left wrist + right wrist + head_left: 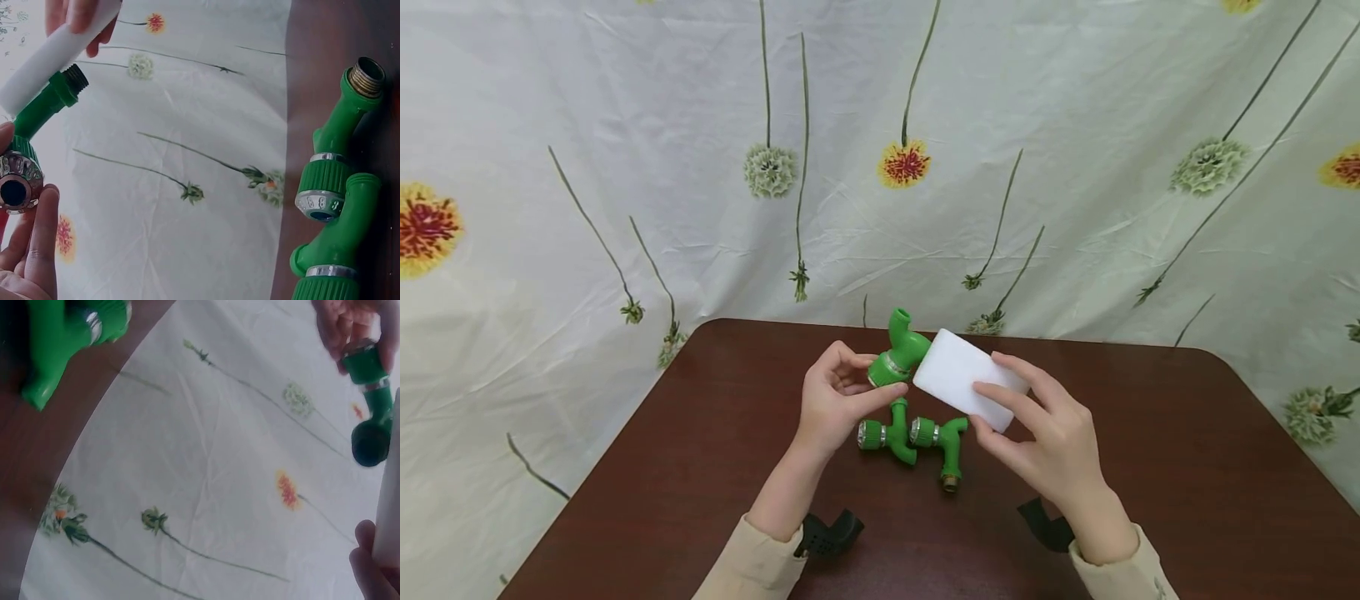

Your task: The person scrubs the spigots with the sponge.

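My left hand (838, 396) grips a green tap (904, 350) by its ribbed handle, between thumb and fingers, above the table. In the left wrist view the clear-and-chrome end cap of that tap's handle (20, 178) faces the camera. With fingertips and thumb, my right hand (1048, 425) pinches a white sponge block (966, 375). The block's left end lies right against the held tap's body. Below the hands, two more green taps lie on the table: a left one (895, 435) and a right one (951, 450) with a brass threaded end.
The dark red-brown table (722, 450) has rounded far corners. Behind it hangs a white cloth (865, 225) printed with flowers. Black wrist mounts show at the left wrist (833, 533) and the right wrist (1047, 527).
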Tool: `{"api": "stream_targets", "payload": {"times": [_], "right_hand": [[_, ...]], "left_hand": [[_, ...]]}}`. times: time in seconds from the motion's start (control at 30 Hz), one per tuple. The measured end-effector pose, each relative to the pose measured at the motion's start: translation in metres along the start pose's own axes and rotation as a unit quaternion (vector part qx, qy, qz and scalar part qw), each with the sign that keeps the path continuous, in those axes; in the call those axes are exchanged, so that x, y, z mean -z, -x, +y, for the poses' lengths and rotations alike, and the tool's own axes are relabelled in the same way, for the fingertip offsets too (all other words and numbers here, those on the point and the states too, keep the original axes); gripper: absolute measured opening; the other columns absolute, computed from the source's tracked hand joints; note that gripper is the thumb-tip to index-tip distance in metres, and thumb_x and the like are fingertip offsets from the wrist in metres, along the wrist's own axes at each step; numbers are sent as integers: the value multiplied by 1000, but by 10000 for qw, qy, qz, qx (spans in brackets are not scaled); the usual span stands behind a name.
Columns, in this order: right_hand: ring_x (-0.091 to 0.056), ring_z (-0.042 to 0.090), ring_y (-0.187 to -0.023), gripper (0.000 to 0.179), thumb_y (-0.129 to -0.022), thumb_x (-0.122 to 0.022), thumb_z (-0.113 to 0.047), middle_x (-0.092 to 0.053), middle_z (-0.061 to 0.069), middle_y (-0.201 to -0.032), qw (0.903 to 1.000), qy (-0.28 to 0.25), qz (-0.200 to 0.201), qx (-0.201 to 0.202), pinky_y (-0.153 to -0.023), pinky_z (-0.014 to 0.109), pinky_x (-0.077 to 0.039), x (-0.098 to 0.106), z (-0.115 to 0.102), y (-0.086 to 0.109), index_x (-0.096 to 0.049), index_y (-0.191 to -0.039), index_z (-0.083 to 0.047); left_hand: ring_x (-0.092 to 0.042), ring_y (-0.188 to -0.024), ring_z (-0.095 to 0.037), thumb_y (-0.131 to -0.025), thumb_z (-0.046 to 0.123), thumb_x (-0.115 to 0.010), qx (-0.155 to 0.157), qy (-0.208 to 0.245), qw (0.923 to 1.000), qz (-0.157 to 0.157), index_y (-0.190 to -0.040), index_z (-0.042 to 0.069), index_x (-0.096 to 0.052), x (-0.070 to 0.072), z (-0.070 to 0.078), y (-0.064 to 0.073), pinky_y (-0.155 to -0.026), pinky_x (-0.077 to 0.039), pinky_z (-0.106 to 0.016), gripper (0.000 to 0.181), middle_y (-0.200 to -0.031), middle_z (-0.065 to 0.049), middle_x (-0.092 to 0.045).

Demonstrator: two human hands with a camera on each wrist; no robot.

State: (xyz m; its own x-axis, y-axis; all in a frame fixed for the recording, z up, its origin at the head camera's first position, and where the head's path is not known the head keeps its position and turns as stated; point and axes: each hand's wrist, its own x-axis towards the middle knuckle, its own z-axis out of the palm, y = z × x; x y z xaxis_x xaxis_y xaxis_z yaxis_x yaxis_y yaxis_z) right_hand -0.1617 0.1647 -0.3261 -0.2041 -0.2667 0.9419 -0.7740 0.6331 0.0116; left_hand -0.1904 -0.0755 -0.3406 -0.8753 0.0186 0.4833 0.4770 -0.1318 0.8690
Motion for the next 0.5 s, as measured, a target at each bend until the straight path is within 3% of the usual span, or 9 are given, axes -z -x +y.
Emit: {"api": "stream_targets", "payload": {"times": [0.23, 0.37, 0.5], "right_hand": [[-65, 28, -82, 28, -82, -61, -31, -65, 15, -108, 9983, 367, 306, -344, -49, 33, -48, 4, 16, 4, -74, -89, -7], [-64, 30, -85, 35, -81, -64, -35, -64, 18, -111, 9945, 188, 580, -847, -65, 18, -49, 2, 25, 10, -73, -93, -3], [-63, 32, -95, 41, -80, -66, -36, -63, 18, -114, 9879, 111, 689, -1384, -84, 9, -41, -2, 34, 19, -70, -103, -2]], "left_hand": [[-67, -73, -17, -65, -9, -80, 113, -87, 9993, 344, -88, -5, -54, 6, 0, -3, -69, -56, -32, 34, -96, -8, -68], [-67, -73, -18, -66, -8, -80, 215, -171, 9983, 508, -90, -5, -57, 16, -4, -7, -69, -56, -30, 34, -97, -7, -66], [-67, -73, -19, -66, -5, -81, 459, -291, 9970, 556, -97, -3, -62, 29, -8, -12, -64, -55, -28, 36, -91, -3, -67]]}}
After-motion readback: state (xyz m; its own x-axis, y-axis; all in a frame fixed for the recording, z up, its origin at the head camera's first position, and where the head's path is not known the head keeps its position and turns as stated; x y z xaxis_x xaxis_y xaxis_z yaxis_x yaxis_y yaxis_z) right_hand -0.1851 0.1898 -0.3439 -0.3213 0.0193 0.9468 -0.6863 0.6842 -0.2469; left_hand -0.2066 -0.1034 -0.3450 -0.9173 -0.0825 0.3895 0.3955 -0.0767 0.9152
